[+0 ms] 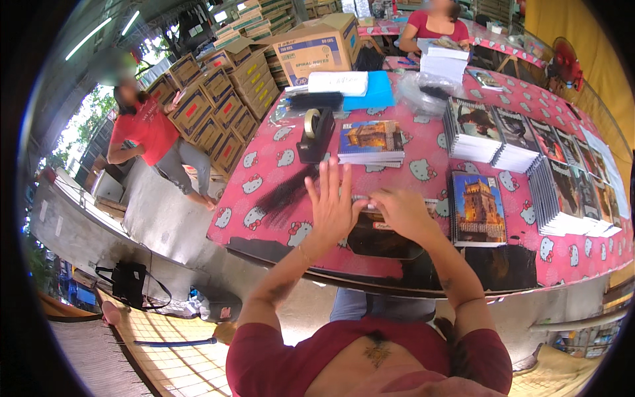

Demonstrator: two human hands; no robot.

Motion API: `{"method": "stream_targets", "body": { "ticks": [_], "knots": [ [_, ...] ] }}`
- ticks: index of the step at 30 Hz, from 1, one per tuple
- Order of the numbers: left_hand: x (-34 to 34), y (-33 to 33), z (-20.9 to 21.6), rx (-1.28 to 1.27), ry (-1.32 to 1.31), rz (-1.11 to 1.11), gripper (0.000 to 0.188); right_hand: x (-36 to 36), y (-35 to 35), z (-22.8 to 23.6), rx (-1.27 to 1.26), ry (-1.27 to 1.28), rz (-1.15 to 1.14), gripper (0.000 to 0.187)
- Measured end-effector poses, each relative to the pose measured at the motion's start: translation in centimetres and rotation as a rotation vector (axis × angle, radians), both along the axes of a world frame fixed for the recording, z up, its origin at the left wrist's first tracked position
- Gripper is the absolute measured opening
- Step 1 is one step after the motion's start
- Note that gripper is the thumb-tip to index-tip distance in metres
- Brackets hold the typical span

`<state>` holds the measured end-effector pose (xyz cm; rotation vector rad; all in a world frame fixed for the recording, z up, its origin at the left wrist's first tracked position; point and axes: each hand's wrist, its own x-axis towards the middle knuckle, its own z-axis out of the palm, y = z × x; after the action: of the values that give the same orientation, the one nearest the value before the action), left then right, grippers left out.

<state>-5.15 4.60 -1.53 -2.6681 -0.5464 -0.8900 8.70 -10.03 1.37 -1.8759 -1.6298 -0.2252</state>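
My left hand (331, 208) is raised over the near part of the table, its fingers stretched out and its thumb close to my right fingertips. My right hand (405, 215) has its fingers curled in a pinch at the upper edge of a dark flat item (380, 243); what they grip is hidden. Black spiral binding coils (289, 188) lie loose to the left of my left hand. Beyond my hands sits a short stack of spiral notebooks (372, 140) with a castle-like building on the cover. Another stack of spiral notebooks (478, 210) with a tower cover stands right of my right hand.
A black tape dispenser (316, 135) stands at the left. Tall notebook stacks (473, 129) fill the right side. Clear plastic (423, 92) and a blue sheet (377, 90) lie farther back. Cardboard boxes (314, 49) rise behind. One person (155, 129) stands left; another (436, 30) is across the table.
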Motion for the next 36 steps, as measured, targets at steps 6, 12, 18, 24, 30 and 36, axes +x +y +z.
{"method": "stream_targets", "body": {
  "ticks": [6, 12, 18, 24, 30, 36],
  "knots": [
    [-2.1, -2.8, -3.0, -0.124, 0.070, -0.200, 0.092, 0.7, -2.7, -0.1, 0.100, -0.086, -0.059, 0.024],
    [-2.7, -3.5, -3.6, -0.208, 0.329, -0.375, 0.089, 1.4, -4.0, -0.3, -0.052, 0.020, -0.008, 0.030],
    [1.2, -2.3, 1.8, -0.026, 0.149, -0.247, 0.097, 1.8, -3.5, 0.2, -0.105, 0.067, -0.008, 0.032],
    [1.8, -4.0, 2.4, -0.018, 0.224, -0.244, 0.096, 1.8, -3.7, 0.8, -0.163, 0.066, -0.073, 0.049],
    [-1.5, -5.4, -1.3, -0.052, 0.346, -0.363, 0.092, 2.6, -7.2, -0.7, 0.217, 0.601, 0.119, 0.057],
    [1.6, -5.1, 1.1, 0.079, 0.315, -0.335, 0.091, 3.2, -6.8, -5.5, 0.251, 1.133, 0.064, 0.040]
  ]
}}
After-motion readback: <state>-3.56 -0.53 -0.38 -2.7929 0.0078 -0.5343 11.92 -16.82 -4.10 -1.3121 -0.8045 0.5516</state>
